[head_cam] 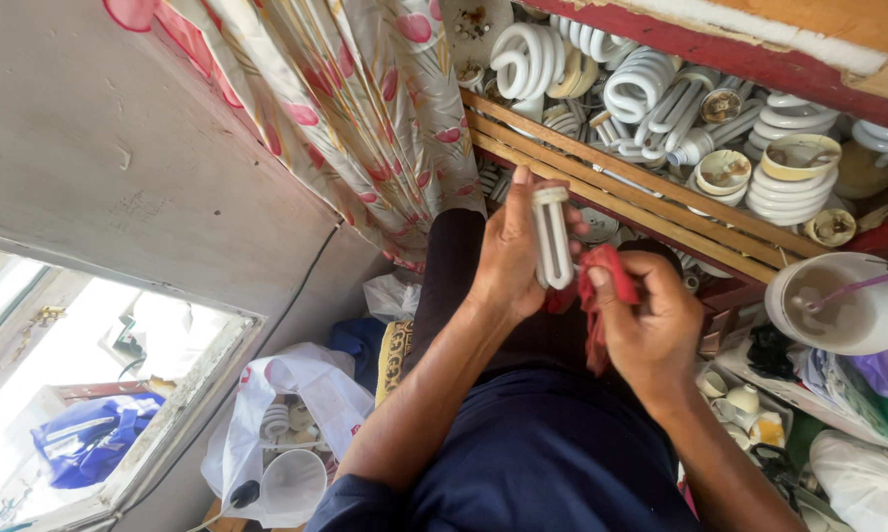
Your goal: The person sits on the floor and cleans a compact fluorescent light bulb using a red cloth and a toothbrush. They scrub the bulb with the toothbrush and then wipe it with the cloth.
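My left hand grips a white tube-type lamp upright, fingers wrapped behind it. My right hand is closed on a red cloth and presses it against the lamp's lower part. Both hands work over my lap, in front of a wooden crate holding several white spiral and tube lamps.
A white bowl with a thin stick in it sits at the right. A floral curtain hangs at the left of the crate. A white plastic bag with lamp parts lies near a window. Small white parts lie near my right arm.
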